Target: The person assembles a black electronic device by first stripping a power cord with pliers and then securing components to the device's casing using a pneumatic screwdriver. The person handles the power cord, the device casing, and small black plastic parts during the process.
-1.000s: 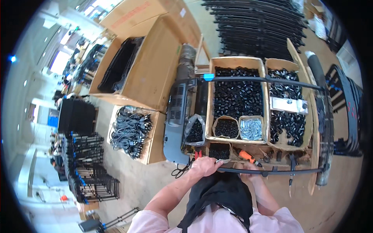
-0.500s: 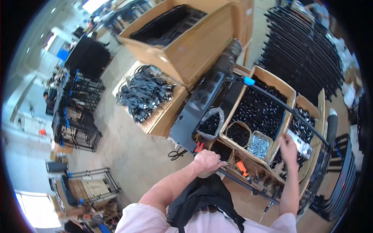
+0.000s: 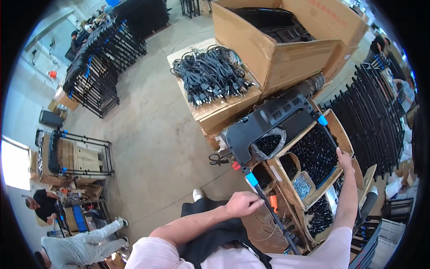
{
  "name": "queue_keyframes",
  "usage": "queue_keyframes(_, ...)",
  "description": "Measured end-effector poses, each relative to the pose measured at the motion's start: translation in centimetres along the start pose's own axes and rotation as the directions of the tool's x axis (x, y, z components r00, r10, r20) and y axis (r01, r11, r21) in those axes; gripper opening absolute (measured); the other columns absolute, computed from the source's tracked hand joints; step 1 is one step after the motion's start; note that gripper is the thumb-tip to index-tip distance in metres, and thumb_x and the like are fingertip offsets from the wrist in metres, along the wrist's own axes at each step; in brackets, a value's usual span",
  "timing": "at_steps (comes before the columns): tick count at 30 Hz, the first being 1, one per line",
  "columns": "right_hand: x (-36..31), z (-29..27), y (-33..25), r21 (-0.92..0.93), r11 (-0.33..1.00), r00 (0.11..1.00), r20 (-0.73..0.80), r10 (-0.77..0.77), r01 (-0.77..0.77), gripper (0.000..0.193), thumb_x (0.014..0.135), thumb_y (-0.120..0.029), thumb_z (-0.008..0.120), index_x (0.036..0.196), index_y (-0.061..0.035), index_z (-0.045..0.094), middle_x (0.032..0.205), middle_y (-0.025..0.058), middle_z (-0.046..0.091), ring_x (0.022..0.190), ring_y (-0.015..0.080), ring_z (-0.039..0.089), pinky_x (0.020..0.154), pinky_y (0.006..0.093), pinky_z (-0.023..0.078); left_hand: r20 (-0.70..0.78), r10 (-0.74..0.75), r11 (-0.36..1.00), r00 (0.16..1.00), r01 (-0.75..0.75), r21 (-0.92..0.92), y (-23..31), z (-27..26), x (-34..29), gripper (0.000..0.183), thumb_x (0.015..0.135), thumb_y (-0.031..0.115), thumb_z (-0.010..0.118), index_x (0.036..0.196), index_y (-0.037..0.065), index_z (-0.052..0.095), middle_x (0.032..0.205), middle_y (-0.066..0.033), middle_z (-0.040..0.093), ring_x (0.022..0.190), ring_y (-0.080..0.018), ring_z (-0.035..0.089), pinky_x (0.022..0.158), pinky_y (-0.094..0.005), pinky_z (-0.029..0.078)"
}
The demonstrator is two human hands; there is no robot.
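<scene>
A black plastic housing [image 3: 244, 134] lies across the bench, with black tubes running from it toward me. Blue collars mark the joints, one on the near tube [image 3: 251, 180] and one on the far side [image 3: 322, 120]. My left hand [image 3: 244, 204] is closed beside the near tube, its thumb reaching the tube; what its fingers hold, if anything, is hidden. My right hand [image 3: 345, 161] is closed around the far tube [image 3: 330, 135], above the box of black parts [image 3: 311, 154]. An orange-handled tool [image 3: 273, 202] lies just beyond the near tube.
Silver screws [image 3: 302, 186] fill a small compartment. Black-handled scissors [image 3: 218, 158] lie near the housing. Bundled grey cables [image 3: 210, 76] cover a cardboard box, beside a large open carton [image 3: 286, 62]. Stacked black frames [image 3: 367, 116] stand at right. Co-workers [image 3: 76, 246] are at lower left.
The view has turned, so the bench sits lower and further right. My left hand has left the housing's near corner for the near tube. My right hand has gone from the parts bin to the far tube.
</scene>
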State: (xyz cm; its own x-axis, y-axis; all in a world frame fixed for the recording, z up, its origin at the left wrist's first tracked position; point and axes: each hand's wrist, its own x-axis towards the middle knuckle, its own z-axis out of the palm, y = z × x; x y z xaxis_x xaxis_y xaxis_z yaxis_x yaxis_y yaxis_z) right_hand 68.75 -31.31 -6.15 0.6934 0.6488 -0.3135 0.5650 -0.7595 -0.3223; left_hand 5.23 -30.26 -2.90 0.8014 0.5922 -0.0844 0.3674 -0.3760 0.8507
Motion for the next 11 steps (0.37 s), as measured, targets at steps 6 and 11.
queue_keyframes(6,-3.1,-2.6,-2.4,-0.003,0.997,0.982,-0.17,-0.083,0.083,0.079,0.1,-0.064,0.059,0.121,0.011,0.071,0.111,0.0271,0.076,0.11,0.0378,0.072,0.097,0.0447,0.053,0.284,-0.485,0.247,0.827,0.441,-0.863,-4.9,3.8,2.1,0.054,0.104,0.056,0.064,0.128,0.007,0.06,0.115,-0.0125,0.072,0.105,-0.0234,0.07,0.096,-0.0419,0.054)
queue_keyframes(11,-14.1,-9.7,-13.9,-0.106,0.993,0.995,-0.081,-0.061,0.053,0.075,0.099,-0.067,0.06,0.132,-0.0016,0.073,0.111,0.0194,0.078,0.106,0.0353,0.073,0.097,0.0381,0.052,0.436,-0.49,-0.118,0.755,0.438,-0.891,-6.3,3.2,2.0,0.063,0.102,0.061,0.064,0.138,0.011,0.051,0.143,-0.017,0.061,0.133,-0.0279,0.061,0.116,-0.0458,0.047)
